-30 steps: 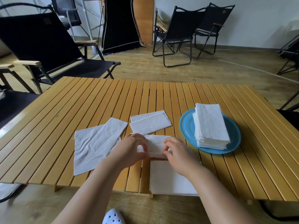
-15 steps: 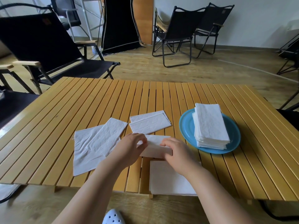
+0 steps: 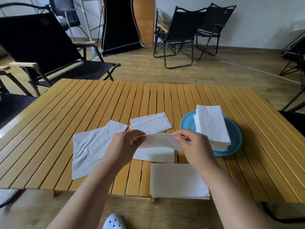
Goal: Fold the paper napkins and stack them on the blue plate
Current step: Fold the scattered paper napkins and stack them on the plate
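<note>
A folded white napkin (image 3: 160, 140) hangs just above the wooden slat table (image 3: 99, 103). My left hand (image 3: 124, 144) pinches its left end and my right hand (image 3: 193, 144) pinches its right end. Under it lies another folded napkin (image 3: 155, 155). A blue plate (image 3: 235, 134) at the right carries a tall stack of folded napkins (image 3: 212, 128). Loose napkins lie around: a crumpled open one (image 3: 89, 149) at the left, a folded one (image 3: 151, 123) further back, and a flat one (image 3: 178, 180) at the table's near edge.
Black folding chairs stand around: one (image 3: 41, 47) beyond the table's far left corner, two (image 3: 189, 30) at the back wall. A white clog (image 3: 113, 222) shows below the near table edge. Dark seats flank the table left and right.
Both hands have lifted the folded napkin off the table and moved it slightly right toward the plate; before, they pressed it flat on the slats.
</note>
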Motion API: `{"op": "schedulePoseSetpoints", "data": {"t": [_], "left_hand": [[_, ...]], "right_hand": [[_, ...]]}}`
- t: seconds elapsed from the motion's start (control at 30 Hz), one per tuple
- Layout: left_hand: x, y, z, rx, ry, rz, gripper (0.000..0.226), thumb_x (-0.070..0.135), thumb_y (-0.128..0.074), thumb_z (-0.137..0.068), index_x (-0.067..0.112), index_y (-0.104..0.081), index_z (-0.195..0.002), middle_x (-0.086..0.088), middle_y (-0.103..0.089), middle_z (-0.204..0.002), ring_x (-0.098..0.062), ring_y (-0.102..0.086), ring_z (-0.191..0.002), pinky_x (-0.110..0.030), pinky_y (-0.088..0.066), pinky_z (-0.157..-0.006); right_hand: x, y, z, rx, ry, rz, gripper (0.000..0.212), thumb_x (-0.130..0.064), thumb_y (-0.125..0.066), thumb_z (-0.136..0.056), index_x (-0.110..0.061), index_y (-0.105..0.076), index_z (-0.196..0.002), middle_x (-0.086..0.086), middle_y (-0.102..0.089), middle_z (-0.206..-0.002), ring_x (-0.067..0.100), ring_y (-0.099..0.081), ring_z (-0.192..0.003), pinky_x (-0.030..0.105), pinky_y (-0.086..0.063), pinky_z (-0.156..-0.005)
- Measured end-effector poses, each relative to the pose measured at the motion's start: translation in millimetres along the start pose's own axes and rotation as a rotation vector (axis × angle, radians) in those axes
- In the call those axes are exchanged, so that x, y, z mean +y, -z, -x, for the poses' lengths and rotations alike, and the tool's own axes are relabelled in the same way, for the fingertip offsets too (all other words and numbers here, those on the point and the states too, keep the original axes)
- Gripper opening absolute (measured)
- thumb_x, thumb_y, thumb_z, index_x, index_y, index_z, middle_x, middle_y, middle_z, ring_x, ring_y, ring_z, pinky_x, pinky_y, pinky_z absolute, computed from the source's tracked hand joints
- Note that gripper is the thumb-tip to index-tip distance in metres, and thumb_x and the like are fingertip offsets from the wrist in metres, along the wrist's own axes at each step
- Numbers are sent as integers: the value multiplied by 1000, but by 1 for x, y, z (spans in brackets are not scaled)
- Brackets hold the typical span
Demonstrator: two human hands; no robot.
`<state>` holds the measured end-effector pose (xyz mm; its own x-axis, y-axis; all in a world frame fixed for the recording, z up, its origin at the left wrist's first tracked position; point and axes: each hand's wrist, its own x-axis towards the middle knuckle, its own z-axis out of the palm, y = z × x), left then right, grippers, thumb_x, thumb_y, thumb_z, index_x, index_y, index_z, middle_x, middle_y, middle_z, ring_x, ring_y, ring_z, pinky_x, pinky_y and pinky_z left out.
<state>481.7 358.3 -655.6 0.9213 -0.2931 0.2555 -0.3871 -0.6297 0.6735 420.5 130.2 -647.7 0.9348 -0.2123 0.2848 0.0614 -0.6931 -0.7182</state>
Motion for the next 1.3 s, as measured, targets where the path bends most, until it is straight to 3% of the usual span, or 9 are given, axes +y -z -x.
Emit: {"op": "schedulePoseSetpoints", "data": {"t": [0.1,0.17,0.3,0.4,0.53,0.7,1.0,1.2,1.3], "left_hand": [[11,2,5,-34,6,66,15,22,-66,-96,23,-77,-106,12,-72,-88,0,-65,-79,-18,-54,-71],[17,3,8,-135,23,127,15,21,-63,-98,23,-76,-106,8,-73,-86,-6,-67,-73,-28,-58,-68],[26,-2,14,-394,82,217,13,17,-63,-98,18,-75,-93,-1,-70,-72,-11,-64,-58,-26,-55,-59],[28,-10,17,-532,154,238,13,20,-64,-97,17,-75,-91,-8,-73,-78,-17,-66,-60,-33,-58,-61],[31,-20,19,-610,233,196,11,22,-65,-97,19,-75,-92,-2,-72,-76,-13,-64,-57,-25,-53,-57],[32,-25,22,-657,328,157,8,24,-67,-95,18,-72,-93,-8,-75,-81,-12,-64,-56,-23,-53,-58],[36,-27,23,-636,367,125,11,24,-68,-95,17,-70,-86,4,-68,-59,-7,-63,-50,-17,-49,-54],[30,-20,20,-635,387,206,11,23,-67,-95,15,-73,-90,-13,-75,-78,-14,-64,-57,-24,-55,-61],[29,-21,21,-655,396,185,12,24,-67,-95,16,-73,-90,-9,-74,-71,-12,-63,-55,-24,-55,-61]], "right_hand": [[-6,19,4,18,6,-5,10,-27,-66,-96,-32,-72,-102,-34,-59,-87,-22,-53,-96,-1,-43,-68],[-8,33,7,-32,-41,7,7,-29,-66,-96,-35,-69,-98,-30,-61,-88,-11,-58,-93,4,-45,-65],[-7,59,16,-242,-251,1,6,-32,-67,-95,-30,-72,-93,-17,-69,-91,3,-62,-91,22,-53,-74],[-2,69,24,-428,-379,79,8,-34,-68,-94,-29,-73,-89,-11,-71,-89,6,-65,-87,23,-50,-70],[6,69,28,-599,-447,229,12,-38,-69,-93,-30,-73,-86,-7,-73,-80,9,-70,-71,26,-54,-71],[10,60,24,-587,-471,318,10,-41,-71,-91,-31,-70,-88,-2,-71,-78,12,-66,-73,22,-48,-62],[14,52,19,-565,-494,319,12,-32,-77,-87,-23,-69,-87,0,-68,-87,14,-66,-81,23,-55,-68],[16,61,16,-562,-499,255,13,-35,-79,-85,-24,-72,-83,4,-70,-84,14,-61,-70,24,-53,-63],[16,60,18,-563,-509,262,14,-32,-80,-84,-22,-72,-83,3,-69,-83,13,-63,-72,24,-53,-63]]}}
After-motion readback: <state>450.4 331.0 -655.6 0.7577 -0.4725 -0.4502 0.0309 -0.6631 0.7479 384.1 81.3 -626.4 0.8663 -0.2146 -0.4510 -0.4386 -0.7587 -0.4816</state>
